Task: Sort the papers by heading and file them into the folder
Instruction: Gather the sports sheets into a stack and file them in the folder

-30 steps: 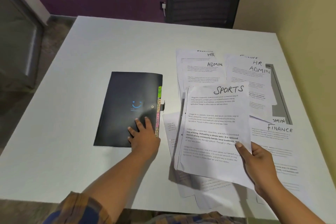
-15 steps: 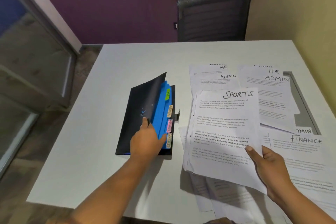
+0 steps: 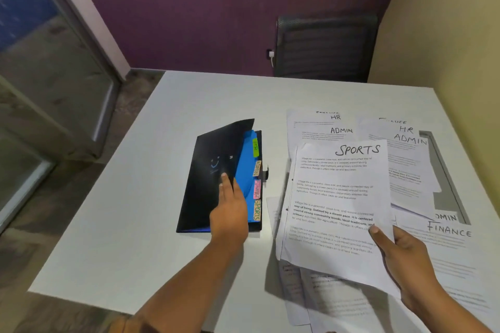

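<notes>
A black folder (image 3: 205,170) lies mid-table, its cover lifted along the right edge. Blue dividers (image 3: 247,165) show under it, with coloured tabs; the lowest tab (image 3: 257,209) reads SPORTS. My left hand (image 3: 228,213) grips the cover's lower right edge, fingers tucked under it and one finger on top. My right hand (image 3: 400,254) holds a small stack of sheets headed SPORTS (image 3: 335,197) by the lower right corner, raised above the table to the right of the folder.
More sheets headed HR, ADMIN (image 3: 322,127) and FINANCE (image 3: 449,240) are spread over the right side of the white table (image 3: 135,211). A dark chair (image 3: 324,48) stands behind the far edge. A yellow wall runs along the right.
The folder was shut one second ago; my left hand has lifted its cover, exposing the blue dividers and tabs. The SPORTS sheets stay in my right hand.
</notes>
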Demonstrator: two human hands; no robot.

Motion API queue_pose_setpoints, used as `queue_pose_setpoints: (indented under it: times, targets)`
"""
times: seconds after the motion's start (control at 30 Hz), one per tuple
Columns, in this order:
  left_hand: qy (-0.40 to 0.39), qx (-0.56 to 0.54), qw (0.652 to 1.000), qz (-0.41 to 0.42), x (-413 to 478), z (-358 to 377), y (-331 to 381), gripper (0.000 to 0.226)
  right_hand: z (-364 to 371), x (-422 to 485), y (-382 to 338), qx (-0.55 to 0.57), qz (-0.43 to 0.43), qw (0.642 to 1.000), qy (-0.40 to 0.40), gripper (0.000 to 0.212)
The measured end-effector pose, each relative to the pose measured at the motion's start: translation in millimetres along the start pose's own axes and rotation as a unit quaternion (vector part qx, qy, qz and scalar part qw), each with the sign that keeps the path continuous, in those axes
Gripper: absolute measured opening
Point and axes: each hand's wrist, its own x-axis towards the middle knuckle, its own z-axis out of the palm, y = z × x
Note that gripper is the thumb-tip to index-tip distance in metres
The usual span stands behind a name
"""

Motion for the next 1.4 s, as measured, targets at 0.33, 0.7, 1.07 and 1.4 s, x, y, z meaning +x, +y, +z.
queue_pose_setpoints:
  times: [0.33,0.7,1.07,1.4]
  targets:
    - [0.006,-0.006,1.0,0.028,-1,22,0,0.109,-1,-6,-4,-0.007,-0.012,1.0,0.01,0.012]
    - [-0.037,-0.017,0.996,0.074,-6,51,13,0.091,-15,-13,3,-0.019,-0.015,1.0,0.02,0.011]
    - [-0.15,0.015,0.984,0.096,2,47,11,0.062,-23,-5,6,-0.02,-0.006,0.999,0.032,0.015]
    - [-0.178,0.092,0.977,0.069,-1,20,16,0.055,-16,-4,-4,-0.027,-0.003,0.999,0.019,0.021]
